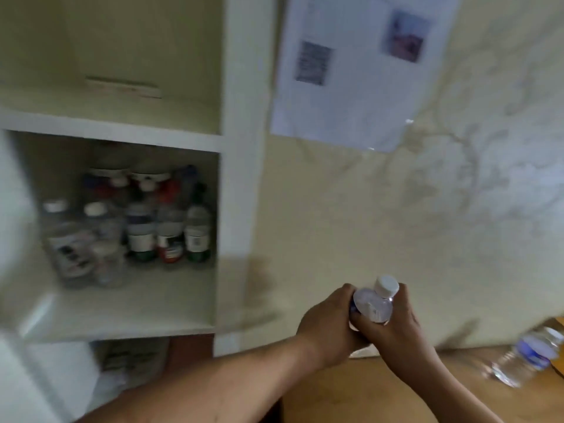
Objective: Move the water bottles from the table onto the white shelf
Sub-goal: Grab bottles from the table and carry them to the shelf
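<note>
A clear water bottle (374, 304) with a white cap is held upright just above the wooden table (351, 395), near the wall. My left hand (328, 326) grips its body from the left and my right hand (393, 326) grips it from the right. Both hands hide the bottle's lower part. A second clear bottle (526, 357) with a blue label lies on its side at the table's right edge. The white shelf (122, 309) stands to the left, its lower compartment holding several bottles (137, 227) at the back. The frame is blurred.
The shelf's upper compartment (122, 56) holds a small flat strip. A white upright panel (241, 148) separates the shelf from the cream wall. A printed sheet (360, 65) hangs on the wall above the table. Something pale sits under the shelf at lower left.
</note>
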`<state>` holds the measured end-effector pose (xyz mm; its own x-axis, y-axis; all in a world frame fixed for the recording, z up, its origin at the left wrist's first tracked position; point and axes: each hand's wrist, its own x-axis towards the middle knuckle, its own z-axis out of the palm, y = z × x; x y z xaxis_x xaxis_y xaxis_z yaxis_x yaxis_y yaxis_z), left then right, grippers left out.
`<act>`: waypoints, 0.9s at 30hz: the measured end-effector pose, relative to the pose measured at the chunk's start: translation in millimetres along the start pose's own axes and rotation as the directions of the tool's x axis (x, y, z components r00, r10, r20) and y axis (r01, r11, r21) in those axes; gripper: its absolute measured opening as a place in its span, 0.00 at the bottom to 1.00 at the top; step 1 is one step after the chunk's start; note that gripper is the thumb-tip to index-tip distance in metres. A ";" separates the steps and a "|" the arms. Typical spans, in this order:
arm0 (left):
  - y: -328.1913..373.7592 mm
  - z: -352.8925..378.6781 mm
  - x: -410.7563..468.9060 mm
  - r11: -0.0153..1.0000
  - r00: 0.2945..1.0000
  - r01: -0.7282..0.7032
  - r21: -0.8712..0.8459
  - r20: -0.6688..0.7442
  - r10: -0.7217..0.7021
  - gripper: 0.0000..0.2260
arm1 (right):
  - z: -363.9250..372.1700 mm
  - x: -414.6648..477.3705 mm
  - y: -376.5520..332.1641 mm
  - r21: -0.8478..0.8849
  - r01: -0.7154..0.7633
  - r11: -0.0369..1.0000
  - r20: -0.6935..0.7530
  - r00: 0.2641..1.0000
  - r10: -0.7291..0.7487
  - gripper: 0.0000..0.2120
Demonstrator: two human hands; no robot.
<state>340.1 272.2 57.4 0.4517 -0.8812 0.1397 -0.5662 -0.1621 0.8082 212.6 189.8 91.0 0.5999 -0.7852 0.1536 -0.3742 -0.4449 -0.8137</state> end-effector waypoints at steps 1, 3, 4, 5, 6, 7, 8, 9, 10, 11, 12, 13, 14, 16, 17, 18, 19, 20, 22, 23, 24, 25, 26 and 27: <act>-7.1 -21.8 -9.2 1.000 0.999 -0.016 0.011 -0.038 0.016 0.22 | 15.2 -4.2 -18.0 0.016 0.013 1.000 0.011 1.000 -0.014 0.24; -20.3 -64.4 -32.1 1.000 0.996 -0.021 0.010 -0.092 0.022 0.23 | 45.2 -15.4 -51.8 0.027 0.040 0.999 0.056 0.998 -0.042 0.24; -27.0 -84.7 -45.2 1.000 0.994 -0.011 0.004 -0.109 0.012 0.24 | 60.0 -22.5 -67.8 0.030 0.049 0.998 0.095 0.994 -0.052 0.24; -36.0 -103.8 -57.8 1.000 0.991 -0.008 -0.002 -0.135 0.007 0.25 | 75.9 -28.5 -82.7 0.030 0.059 0.998 0.138 0.988 -0.063 0.23; -44.8 -122.9 -71.8 1.000 0.987 -0.001 -0.004 -0.161 0.000 0.27 | 92.4 -33.6 -96.4 0.027 0.075 0.997 0.177 0.981 -0.078 0.22; -54.2 -141.1 -87.0 1.000 0.982 0.000 -0.005 -0.188 -0.001 0.28 | 110.2 -37.7 -108.3 0.024 0.091 0.996 0.205 0.974 -0.094 0.21; -63.8 -158.6 -102.6 1.000 0.976 0.005 -0.001 -0.217 -0.005 0.29 | 128.4 -40.8 -119.7 0.032 0.110 0.993 0.225 0.968 -0.114 0.20; -74.5 -174.7 -117.1 1.000 0.969 0.008 0.003 -0.247 -0.007 0.30 | 147.8 -42.8 -129.6 0.036 0.127 0.991 0.245 0.961 -0.132 0.20; -83.9 -190.8 -132.3 1.000 0.962 0.027 0.008 -0.273 -0.024 0.31 | 166.8 -44.8 -140.3 0.039 0.141 0.989 0.272 0.951 -0.146 0.21; -93.2 -206.4 -145.0 0.998 0.952 0.056 0.013 -0.303 -0.049 0.31 | 185.0 -46.2 -151.8 0.044 0.157 0.987 0.306 0.938 -0.163 0.21; -101.9 -221.9 -154.6 0.996 0.939 0.087 0.020 -0.336 -0.075 0.33 | 202.7 -45.9 -163.7 0.053 0.170 0.984 0.341 0.923 -0.178 0.21; -111.5 -236.1 -160.4 0.994 0.924 0.109 0.028 -0.371 -0.091 0.34 | 218.9 -43.6 -174.1 0.062 0.174 0.983 0.370 0.911 -0.184 0.21; -122.2 -248.0 -161.4 0.991 0.910 0.128 0.035 -0.402 -0.104 0.35 | 233.6 -40.2 -184.8 0.071 0.167 0.983 0.387 0.904 -0.182 0.20; -145.7 -264.7 -154.5 0.987 0.883 0.155 0.033 -0.453 -0.123 0.34 | 262.0 -29.1 -200.7 0.085 0.154 0.984 0.407 0.896 -0.176 0.20; -158.0 -269.9 -149.9 0.985 0.867 0.174 0.018 -0.477 -0.145 0.33 | 276.5 -22.8 -206.8 0.088 0.145 0.986 0.417 0.893 -0.168 0.20; -169.1 -273.7 -145.3 0.981 0.848 0.194 -0.001 -0.502 -0.169 0.32 | 290.5 -16.6 -213.1 0.090 0.133 0.987 0.419 0.894 -0.158 0.21; -180.7 -276.3 -140.1 0.977 0.827 0.211 -0.020 -0.529 -0.189 0.31 | 304.9 -9.7 -217.2 0.087 0.123 0.989 0.413 0.898 -0.148 0.21; -191.6 -277.7 -135.4 0.973 0.803 0.228 -0.040 -0.558 -0.211 0.29 | 318.4 -3.6 -221.4 0.083 0.112 0.990 0.404 0.905 -0.136 0.22; -210.3 -279.4 -126.6 0.956 0.742 0.277 -0.101 -0.610 -0.279 0.22 | 343.6 8.0 -227.6 0.072 0.093 0.993 0.399 0.910 -0.115 0.23; -218.4 -280.0 -122.0 0.943 0.711 0.303 -0.141 -0.625 -0.322 0.18 | 354.0 13.1 -229.3 0.067 0.085 0.994 0.403 0.909 -0.105 0.23; -225.4 -280.7 -117.7 0.929 0.688 0.323 -0.179 -0.630 -0.361 0.15 | 363.1 17.0 -231.1 0.060 0.078 0.995 0.407 0.909 -0.096 0.21; -231.6 -281.1 -114.6 0.917 0.674 0.339 -0.208 -0.627 -0.391 0.13 | 372.5 20.7 -230.7 0.049 0.078 0.996 0.410 0.908 -0.091 0.21; -237.0 -282.0 -112.8 0.908 0.668 0.355 -0.220 -0.620 -0.412 0.11 | 380.2 22.0 -231.8 0.040 0.079 0.996 0.413 0.907 -0.088 0.21; -241.6 -284.2 -112.0 0.902 0.670 0.371 -0.219 -0.610 -0.424 0.09 | 388.5 23.4 -231.8 0.033 0.077 0.996 0.415 0.906 -0.084 0.21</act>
<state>622.3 536.3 9.1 0.9628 -0.2511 0.1000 -0.1923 -0.3759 0.9065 588.1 441.8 65.4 0.8683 -0.4953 -0.0254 -0.3031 -0.4893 -0.8178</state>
